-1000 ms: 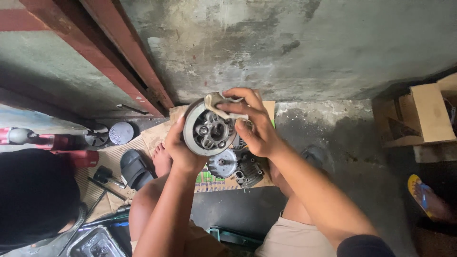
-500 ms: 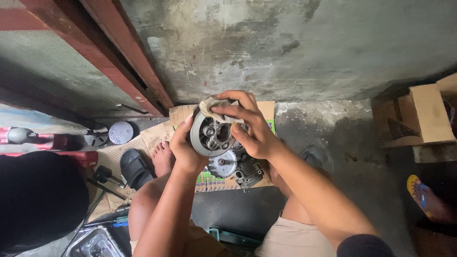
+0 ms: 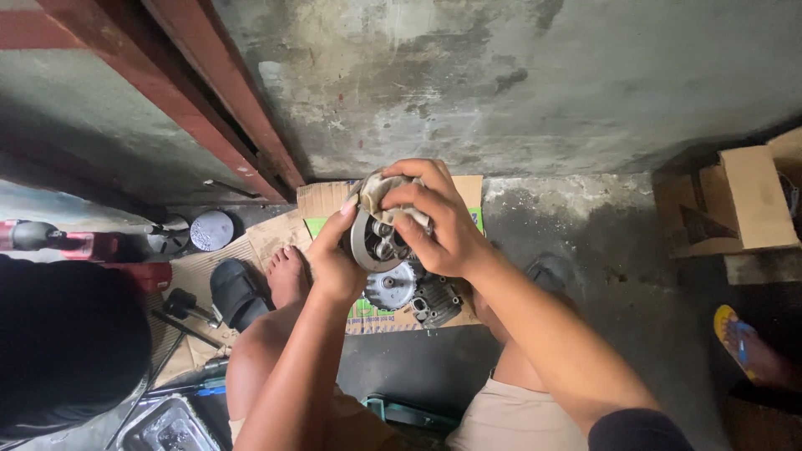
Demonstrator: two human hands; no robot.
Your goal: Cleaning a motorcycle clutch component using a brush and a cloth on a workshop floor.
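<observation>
I see a stained concrete wall [image 3: 501, 75] across the top and a cardboard sheet [image 3: 251, 250] on the floor at centre left. At frame centre my left hand [image 3: 334, 263] cups 1 round metal drum [image 3: 376, 242], fingers wrapped around its rim. My right hand [image 3: 439, 221] presses a rag [image 3: 380, 185] onto its top edge. I judge this the wiping step; next calls for turning the drum to reach uncleaned faces.
</observation>
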